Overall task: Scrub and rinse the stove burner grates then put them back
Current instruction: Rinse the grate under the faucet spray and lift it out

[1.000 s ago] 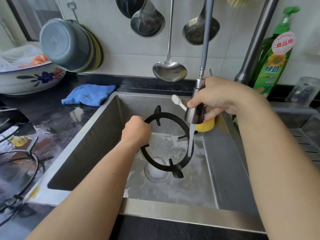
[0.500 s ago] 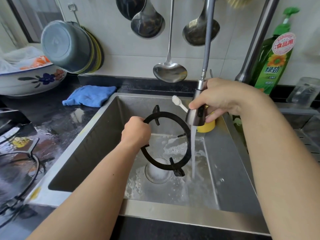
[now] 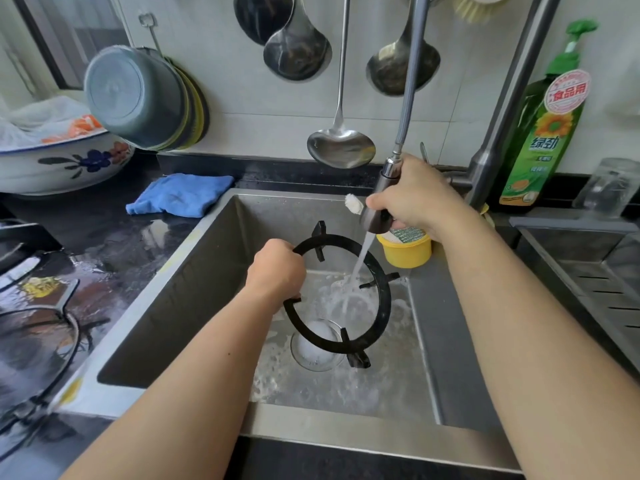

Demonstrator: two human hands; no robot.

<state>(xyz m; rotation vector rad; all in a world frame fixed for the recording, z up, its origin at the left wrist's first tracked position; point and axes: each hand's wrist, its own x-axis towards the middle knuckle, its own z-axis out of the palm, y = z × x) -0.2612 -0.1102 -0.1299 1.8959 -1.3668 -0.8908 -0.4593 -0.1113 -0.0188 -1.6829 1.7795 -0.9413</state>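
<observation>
1. The left hand [image 3: 277, 268] is gripping the black burner grate [image 3: 375, 296] by the ring's left side, fingers curled round the rim – the rest of the ring is extending to the right of and below the fist.
2. The grate is being held tilted up over the steel sink [image 3: 166, 306], above the foamy bottom; its lowest prong is hanging just beside the drain [image 3: 311, 355].
3. The right hand [image 3: 415, 199] is clutching the pull-out spray head [image 3: 377, 216], which is pointing down and to the left, with its hose [image 3: 410, 81] running up out of view.
4. A white toothbrush head [image 3: 353, 203] is sticking out to the left beside the right hand's fingers; whether that hand is holding it cannot be told.
5. Water [image 3: 358, 265] is streaming from the spray head through the ring's opening near its right side and splashing on the sink floor.
6. A yellow tub [image 3: 407, 251] is sitting in the sink's back right corner, just behind the grate.
7. A second grate [image 3: 52, 323] is lying on the wet counter to the left – well apart from both hands.
8. A blue cloth [image 3: 180, 199] is lying behind the sink's left corner, and a green detergent bottle [image 3: 543, 140] is standing at the right.
</observation>
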